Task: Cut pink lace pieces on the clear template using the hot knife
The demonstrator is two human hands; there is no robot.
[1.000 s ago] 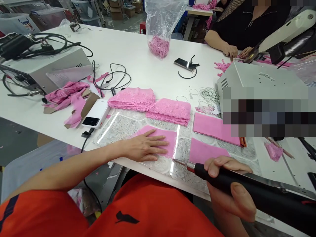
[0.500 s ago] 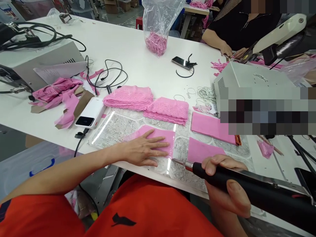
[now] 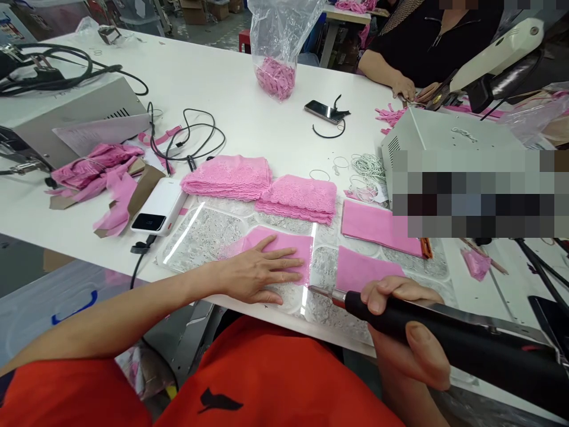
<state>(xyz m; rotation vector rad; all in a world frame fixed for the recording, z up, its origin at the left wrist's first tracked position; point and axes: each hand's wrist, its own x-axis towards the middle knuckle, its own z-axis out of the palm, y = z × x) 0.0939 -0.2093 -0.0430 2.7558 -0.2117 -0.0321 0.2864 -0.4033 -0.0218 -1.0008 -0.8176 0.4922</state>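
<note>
My left hand (image 3: 260, 274) lies flat with fingers spread over a pink fabric piece (image 3: 296, 244), with sheer lace showing at its left side. Held in my right hand (image 3: 406, 323) is a thick black handheld tool (image 3: 471, 344) with a thin metal tip, which looks like an ultrasonic cutter. Its tip is at or very near the fabric's lower right corner; contact is hard to tell. Beyond the tool lies another pink fabric piece (image 3: 367, 267), partly hidden by my right hand. Two folded stacks of pink lace, a left stack (image 3: 229, 175) and a right stack (image 3: 297, 196), sit behind my left hand.
A marble-patterned mat (image 3: 204, 234) covers the table's front. A folded pink stack (image 3: 377, 225) and a grey box (image 3: 448, 133) stand right. A white power bank (image 3: 160, 204), cables and scraps lie left. Behind are a phone (image 3: 326, 111), a bag of pink strips (image 3: 275, 77) and a co-worker's hands (image 3: 409, 92).
The view has shifted slightly, so the table's contents appear a little further left. My hands, the fabric and the tool tip keep nearly the same positions.
</note>
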